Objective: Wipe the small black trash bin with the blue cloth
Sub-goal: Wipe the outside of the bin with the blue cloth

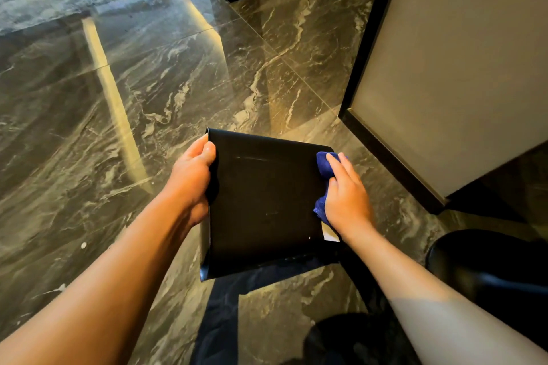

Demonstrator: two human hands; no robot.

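You cannot see the opening or the inside of the small black square-sided trash bin (264, 204); only one flat, matte side faces you, and its far faces are turned away. Your left hand (192, 178) clamps the bin's left edge, thumb on the facing side, the other fingers hidden behind it. Your right hand (345, 195) presses the bunched blue cloth (324, 166) against the bin's right edge; most of the cloth is covered by your palm, so only a fold above the fingers and a strip beside the wrist show. A small pale scrap (329, 234) peeks out under your right wrist, too hidden to identify. The bin is held up over the glossy dark marble floor (148, 92), in front of your legs, near a beige panel with black trim (444, 68). Its side carries faint streaks and a few light specks. A round black object (486, 261) at lower right is cut off by the frame.
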